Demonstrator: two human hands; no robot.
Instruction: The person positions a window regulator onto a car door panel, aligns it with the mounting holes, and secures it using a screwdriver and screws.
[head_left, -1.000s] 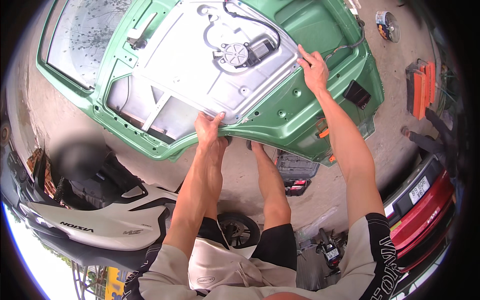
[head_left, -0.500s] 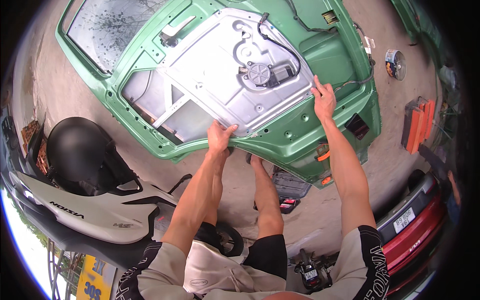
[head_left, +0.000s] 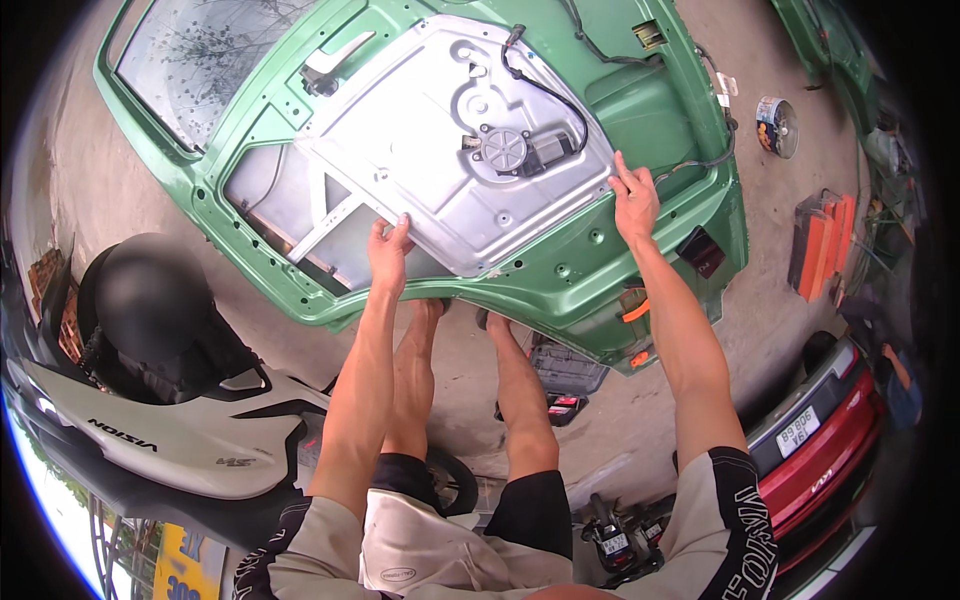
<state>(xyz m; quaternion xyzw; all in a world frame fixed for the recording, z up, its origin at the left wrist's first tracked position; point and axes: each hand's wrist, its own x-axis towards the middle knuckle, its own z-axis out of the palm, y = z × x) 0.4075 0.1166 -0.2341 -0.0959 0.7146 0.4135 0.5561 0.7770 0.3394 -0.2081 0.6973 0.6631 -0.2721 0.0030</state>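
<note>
A silver panel [head_left: 440, 185] is lying across the middle of the green car door [head_left: 530, 262]. Beside the door's lower cut-out, my left hand [head_left: 388, 257] is resting at the panel's edge, fingers curling and thumb standing slightly apart; I cannot tell whether they are pinching it. Toward the door's right side, I am touching the panel's edge with my right hand [head_left: 635, 207], index finger stretching out; whether I am gripping there, I cannot tell. A round-faced motor [head_left: 503, 150] is sitting on the panel, mid-door. A dark phone [head_left: 700, 252] is lying on the door's lower right.
</note>
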